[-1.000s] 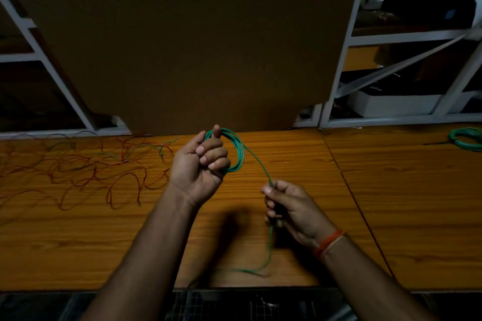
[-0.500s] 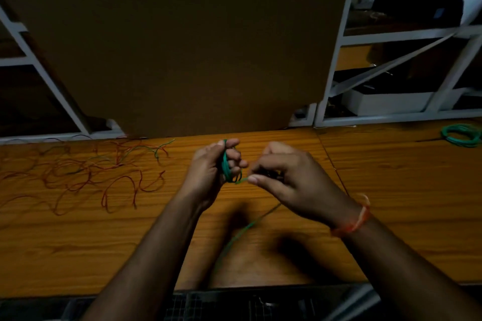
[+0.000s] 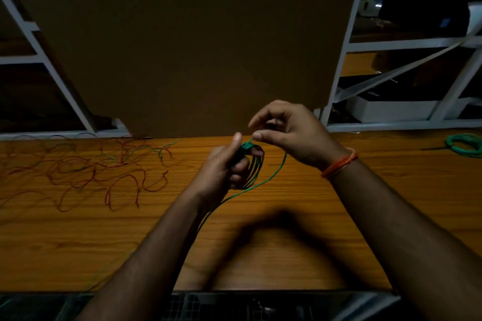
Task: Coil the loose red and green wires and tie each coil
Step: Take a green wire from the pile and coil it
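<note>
The left hand (image 3: 224, 164) grips a green coil (image 3: 251, 164) above the wooden table (image 3: 287, 242), fingers curled round the bundle and thumb raised. The loops hang down on the hand's right side (seen nearly edge-on, so their number cannot be told). The right hand (image 3: 289, 130) sits just above and to the right of the coil, its thumb and forefinger meeting at the coil's top, where they seem to pinch the green wire; the other fingers curl loosely. From that spot a free green strand (image 3: 271, 177) arcs out to the right, swings down under the right wrist and runs back toward the near table edge beneath the left forearm. An orange band (image 3: 339, 165) circles the right wrist.

On the table's left side lies a loose tangle of red wires (image 3: 86, 172) with some green ones mixed in along its far edge. A finished green coil (image 3: 465, 144) lies far to the right. A brown board (image 3: 195, 47) stands behind the table, flanked by white shelf frames (image 3: 339, 73).
</note>
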The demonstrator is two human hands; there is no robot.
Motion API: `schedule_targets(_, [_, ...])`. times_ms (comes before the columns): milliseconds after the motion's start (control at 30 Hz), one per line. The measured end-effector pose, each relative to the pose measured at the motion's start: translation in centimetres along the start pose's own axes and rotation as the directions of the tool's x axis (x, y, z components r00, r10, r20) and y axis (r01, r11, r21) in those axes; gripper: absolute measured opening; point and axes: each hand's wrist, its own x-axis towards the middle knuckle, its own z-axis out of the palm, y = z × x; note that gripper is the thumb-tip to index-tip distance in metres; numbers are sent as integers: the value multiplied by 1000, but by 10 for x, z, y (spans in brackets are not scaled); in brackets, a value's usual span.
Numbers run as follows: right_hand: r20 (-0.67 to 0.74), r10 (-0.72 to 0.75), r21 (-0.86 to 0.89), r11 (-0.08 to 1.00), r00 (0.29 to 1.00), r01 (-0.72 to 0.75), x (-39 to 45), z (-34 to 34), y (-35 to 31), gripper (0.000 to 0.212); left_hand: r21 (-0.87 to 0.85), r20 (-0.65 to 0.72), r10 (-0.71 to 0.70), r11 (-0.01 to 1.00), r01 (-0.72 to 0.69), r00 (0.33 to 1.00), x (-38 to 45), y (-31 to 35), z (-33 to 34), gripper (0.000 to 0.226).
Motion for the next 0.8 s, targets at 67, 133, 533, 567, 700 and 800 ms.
schedule_targets(67, [20,109,147,983,994,-111,-3,2,13,19,-10,39,13,1000,-12,999,-1,3,-1,31])
schedule_targets(133, [112,242,292,919,964,-264,-8,8,27,18,-124,72,-10,992,19,997,1,4,-4,26])
schedule_targets(533, [277,386,844,340,880,-415,-82,79,71,17,-804,223,21,570,172,975,10,9,-17,30])
schedule_targets(567, [295,392,862,283,871,-420,-90,83,74,14,-807,179,11,574,140,984,10,12,-19,30])
schedule_targets(700, [340,458,858,206,821,-470,-117,87,87,20,-804,38,2,594,29,999,10,23,-30,36])
schedule_targets(800, [230,560,819,330,796,-469,-130,85,95,31,-792,-44,-1,610,-35,999,9,27,-38,36])
